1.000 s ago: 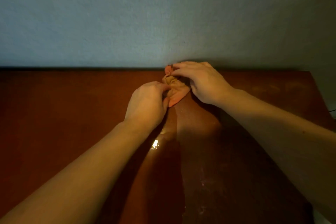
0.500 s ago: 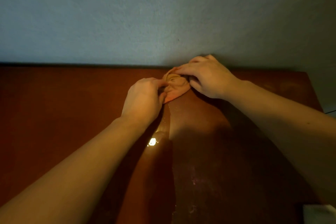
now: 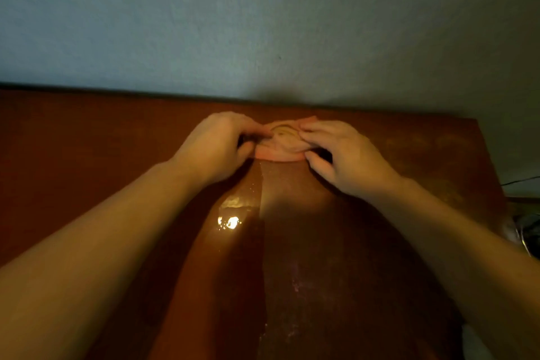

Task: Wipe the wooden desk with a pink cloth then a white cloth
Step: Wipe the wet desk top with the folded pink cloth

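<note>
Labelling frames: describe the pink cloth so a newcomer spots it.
On the wooden desk, look near the far edge by the wall. The pink cloth lies between the left hand and right hand, both pinching it. It is the only crumpled, pale thing on the dark wood.

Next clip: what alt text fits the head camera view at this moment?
The left hand and right hand grip a bunched pink cloth on a wooden desk near its far edge, by a blue-grey wall. A wet streak glints on the desk between the forearms.
</note>
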The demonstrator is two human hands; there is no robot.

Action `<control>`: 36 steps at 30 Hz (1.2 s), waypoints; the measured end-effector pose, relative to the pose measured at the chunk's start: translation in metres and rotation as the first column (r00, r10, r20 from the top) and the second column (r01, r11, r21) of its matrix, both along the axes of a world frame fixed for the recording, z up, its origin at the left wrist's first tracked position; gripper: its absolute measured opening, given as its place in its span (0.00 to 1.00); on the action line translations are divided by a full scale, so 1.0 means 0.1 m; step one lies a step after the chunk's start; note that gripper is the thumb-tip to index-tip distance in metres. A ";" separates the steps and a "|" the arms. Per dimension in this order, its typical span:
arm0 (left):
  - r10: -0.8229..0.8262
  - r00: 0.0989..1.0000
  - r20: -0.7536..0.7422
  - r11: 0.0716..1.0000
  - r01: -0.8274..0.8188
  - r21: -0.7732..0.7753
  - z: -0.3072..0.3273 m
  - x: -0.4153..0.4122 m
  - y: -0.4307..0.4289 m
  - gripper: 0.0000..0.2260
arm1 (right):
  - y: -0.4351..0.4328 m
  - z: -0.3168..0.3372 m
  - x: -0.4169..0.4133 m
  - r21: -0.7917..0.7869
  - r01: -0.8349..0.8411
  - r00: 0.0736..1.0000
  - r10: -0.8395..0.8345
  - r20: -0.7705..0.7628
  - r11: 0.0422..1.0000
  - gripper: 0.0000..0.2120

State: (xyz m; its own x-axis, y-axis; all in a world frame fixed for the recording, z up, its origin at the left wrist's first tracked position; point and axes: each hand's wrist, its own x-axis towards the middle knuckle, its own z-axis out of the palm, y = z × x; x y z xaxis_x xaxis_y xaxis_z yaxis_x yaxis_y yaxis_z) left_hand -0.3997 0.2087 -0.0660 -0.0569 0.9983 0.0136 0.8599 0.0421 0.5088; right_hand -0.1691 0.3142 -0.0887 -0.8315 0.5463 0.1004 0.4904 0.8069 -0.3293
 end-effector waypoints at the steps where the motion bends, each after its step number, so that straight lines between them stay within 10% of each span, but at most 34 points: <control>1: -0.018 1.000 -0.007 1.000 0.018 0.009 -0.01 0.01 -0.06 0.14 | -0.09 -0.02 0.02 0.000 0.019 0.999 -0.019 -0.041 1.000 0.18; 10: -0.116 0.967 -0.226 0.986 0.140 0.095 -0.04 0.00 0.22 0.12 | 0.03 0.07 -0.14 -0.024 0.133 0.991 -0.134 -0.025 0.991 0.13; 19: -0.109 0.991 -0.072 0.990 0.115 0.078 -0.10 0.07 -0.36 0.11 | -0.42 -0.07 0.17 0.071 -0.052 0.992 0.060 -0.113 0.996 0.14; 28: 0.127 0.991 -0.043 0.988 -0.123 0.090 -0.13 0.17 0.19 0.11 | 0.05 -0.04 -0.17 -0.034 0.216 0.973 -0.218 -0.073 0.976 0.14; 36: 0.020 1.000 -0.015 0.996 -0.019 0.083 -0.10 0.18 -0.30 0.10 | -0.52 -0.01 0.17 -0.027 0.068 0.996 -0.069 -0.059 0.997 0.16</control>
